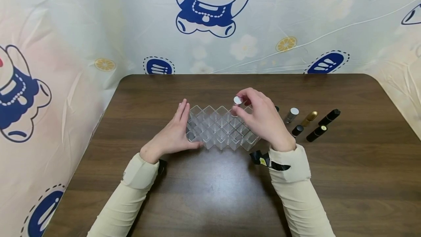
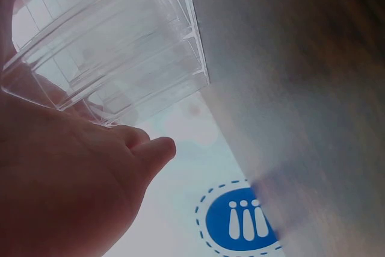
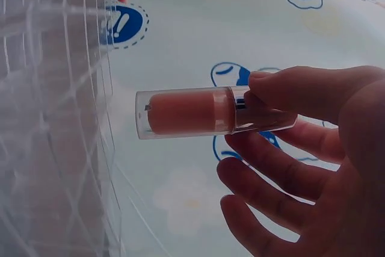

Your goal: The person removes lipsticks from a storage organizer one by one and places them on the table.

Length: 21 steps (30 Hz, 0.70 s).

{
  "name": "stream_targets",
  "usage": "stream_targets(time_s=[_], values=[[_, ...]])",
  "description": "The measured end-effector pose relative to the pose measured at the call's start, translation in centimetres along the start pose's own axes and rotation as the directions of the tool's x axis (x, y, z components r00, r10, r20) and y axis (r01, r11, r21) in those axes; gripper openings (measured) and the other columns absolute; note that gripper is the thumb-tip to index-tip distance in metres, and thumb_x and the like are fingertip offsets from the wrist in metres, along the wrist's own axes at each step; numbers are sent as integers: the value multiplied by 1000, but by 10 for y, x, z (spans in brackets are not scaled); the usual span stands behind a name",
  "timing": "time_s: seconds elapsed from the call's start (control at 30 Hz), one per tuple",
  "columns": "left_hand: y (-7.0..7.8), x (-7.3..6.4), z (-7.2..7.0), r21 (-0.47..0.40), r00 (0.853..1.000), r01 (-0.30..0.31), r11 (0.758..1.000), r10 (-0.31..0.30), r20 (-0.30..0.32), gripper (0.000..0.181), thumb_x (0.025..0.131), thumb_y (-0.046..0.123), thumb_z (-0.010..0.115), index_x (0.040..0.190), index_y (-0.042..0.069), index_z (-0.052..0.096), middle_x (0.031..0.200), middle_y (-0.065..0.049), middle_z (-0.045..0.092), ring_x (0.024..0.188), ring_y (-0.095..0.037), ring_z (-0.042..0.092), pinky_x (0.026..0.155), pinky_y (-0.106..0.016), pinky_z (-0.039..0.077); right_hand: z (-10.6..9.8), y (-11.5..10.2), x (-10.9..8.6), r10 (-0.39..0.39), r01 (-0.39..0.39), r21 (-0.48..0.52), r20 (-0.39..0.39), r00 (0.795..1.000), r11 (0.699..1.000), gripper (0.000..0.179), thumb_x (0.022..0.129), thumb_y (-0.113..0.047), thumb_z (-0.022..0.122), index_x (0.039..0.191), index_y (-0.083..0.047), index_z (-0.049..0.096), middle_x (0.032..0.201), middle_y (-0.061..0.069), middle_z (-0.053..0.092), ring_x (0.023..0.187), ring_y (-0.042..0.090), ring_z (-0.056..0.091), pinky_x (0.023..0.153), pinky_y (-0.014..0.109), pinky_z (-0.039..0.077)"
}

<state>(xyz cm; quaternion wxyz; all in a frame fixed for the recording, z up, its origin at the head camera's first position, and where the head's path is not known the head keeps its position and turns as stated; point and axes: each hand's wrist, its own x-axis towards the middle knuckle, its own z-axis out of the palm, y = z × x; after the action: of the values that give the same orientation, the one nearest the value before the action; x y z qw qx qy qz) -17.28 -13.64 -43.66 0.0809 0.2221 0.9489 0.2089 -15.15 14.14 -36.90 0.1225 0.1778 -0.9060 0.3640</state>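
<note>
A clear acrylic lipstick organizer [image 1: 221, 129] with rows of diamond-shaped compartments stands on the table. At its left end my left hand [image 1: 173, 131] rests with straight fingers along the side and the thumb by the front edge. The left wrist view shows this hand [image 2: 72, 173] against the clear wall [image 2: 120, 46]. Above the organizer's back right part, my right hand [image 1: 263, 114] pinches a lip gloss tube [image 1: 237, 101] by its silver cap. Seen from the right wrist, the gloss tube [image 3: 186, 113] is clear with a peach-pink filling, apart from the organizer [image 3: 54, 118].
Right of the organizer stand several cosmetic tubes: a silver-topped one [image 1: 291, 115], a gold one [image 1: 309, 119], and black ones [image 1: 329, 117], one partly behind the right hand. A patterned curtain [image 1: 210, 54] hangs behind the wooden table [image 1: 213, 193].
</note>
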Motion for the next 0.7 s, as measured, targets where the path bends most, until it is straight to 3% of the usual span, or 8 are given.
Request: stream_targets(time_s=[0.33, 0.7], values=[[0, 0, 1, 0, 1000, 4, 1000, -4, -2, 130, 68, 55, 78, 154, 0, -2, 162, -7, -17, 151, -27, -7, 119, -46, 23, -16, 13, -6, 57, -58, -38, -24, 998, 998, 30, 88, -18, 71, 112, -5, 59, 101, 10, 64, 94, 26, 57, 83, 40, 47], [-1, 0, 1, 3, 1000, 0, 1000, 0, -6, 130, 67, 55, 79, 154, -1, -1, 163, -9, -15, 151, -28, -5, 119, -48, 23, -38, 26, -15, 82, -85, -55, -62, 995, 995, 32, 88, -19, 71, 112, -4, 57, 99, 11, 65, 91, 28, 62, 76, 39, 48]])
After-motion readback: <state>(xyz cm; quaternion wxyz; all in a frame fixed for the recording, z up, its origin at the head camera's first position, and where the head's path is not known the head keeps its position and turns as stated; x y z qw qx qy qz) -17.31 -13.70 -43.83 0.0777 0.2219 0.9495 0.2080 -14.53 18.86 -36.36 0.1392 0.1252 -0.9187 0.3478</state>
